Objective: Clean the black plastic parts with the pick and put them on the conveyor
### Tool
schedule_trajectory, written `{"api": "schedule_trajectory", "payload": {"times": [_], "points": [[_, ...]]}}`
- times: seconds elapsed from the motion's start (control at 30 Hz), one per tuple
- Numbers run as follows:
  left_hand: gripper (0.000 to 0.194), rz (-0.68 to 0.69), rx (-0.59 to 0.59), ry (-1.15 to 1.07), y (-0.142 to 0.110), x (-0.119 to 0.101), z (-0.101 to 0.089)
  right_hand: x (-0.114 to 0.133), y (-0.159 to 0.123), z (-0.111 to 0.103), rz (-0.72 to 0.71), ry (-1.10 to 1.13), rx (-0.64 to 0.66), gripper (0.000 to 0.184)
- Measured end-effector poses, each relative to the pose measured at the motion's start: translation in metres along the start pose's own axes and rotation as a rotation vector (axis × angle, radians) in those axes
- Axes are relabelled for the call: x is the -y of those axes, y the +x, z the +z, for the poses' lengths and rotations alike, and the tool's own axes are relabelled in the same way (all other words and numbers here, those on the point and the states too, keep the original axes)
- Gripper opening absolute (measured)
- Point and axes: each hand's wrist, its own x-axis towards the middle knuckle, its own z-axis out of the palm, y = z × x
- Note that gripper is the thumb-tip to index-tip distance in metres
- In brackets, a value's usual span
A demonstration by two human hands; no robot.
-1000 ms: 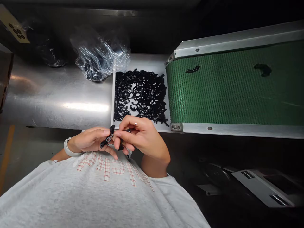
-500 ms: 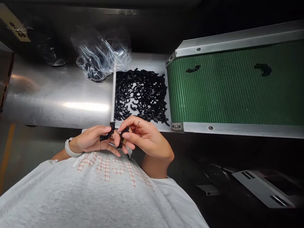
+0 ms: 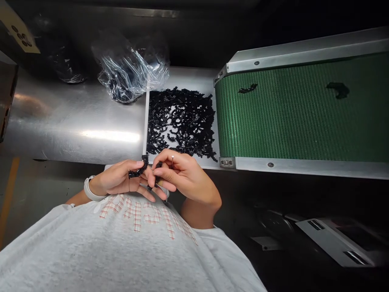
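Between the thumb and fingers of my left hand (image 3: 123,178) is a curved black plastic part (image 3: 140,167), one end pointing up. My right hand (image 3: 184,174) is closed on a second black plastic part (image 3: 157,174), mostly hidden by the fingers. The fingertips of both hands are close together in front of my chest, at the front edge of the bench. Just beyond them lies a white tray (image 3: 146,117) covered with many similar black parts (image 3: 194,117), loosely spread.
A green conveyor belt (image 3: 291,117) with metal side rails runs off to the right, carrying two black pieces. Clear plastic bags (image 3: 130,77) with dark contents stand on the steel bench (image 3: 69,121) at the back left. A grey-white device (image 3: 337,243) is at lower right.
My right fingers have shifted slightly, and the black part in them has turned and is more covered. My left hand keeps its grip. The pieces on the belt have not visibly moved along it.
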Motion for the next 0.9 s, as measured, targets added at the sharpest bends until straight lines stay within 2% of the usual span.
{"api": "schedule_trajectory", "payload": {"times": [0.2, 0.37, 0.57, 0.8, 0.9], "points": [[0.039, 0.01, 0.002, -0.045, 0.001, -0.002, 0.001, -0.001, 0.003, 0.0, 0.015, 0.026, -0.068, 0.041], [0.037, 0.019, 0.029, -0.104, 0.001, -0.004, 0.001, -0.006, 0.003, -0.002, 0.014, 0.278, 0.053, 0.044], [0.036, 0.009, 0.024, -0.117, 0.002, -0.006, 0.003, -0.007, 0.003, -0.002, 0.05, 0.224, -0.03, 0.043], [0.041, 0.031, -0.015, 0.015, 0.002, -0.002, 0.001, -0.013, 0.001, 0.002, 0.061, 0.499, 0.087, 0.029], [0.044, 0.03, -0.018, 0.052, 0.003, -0.001, 0.0, -0.015, 0.0, 0.002, 0.084, 0.542, 0.102, 0.028]]}}
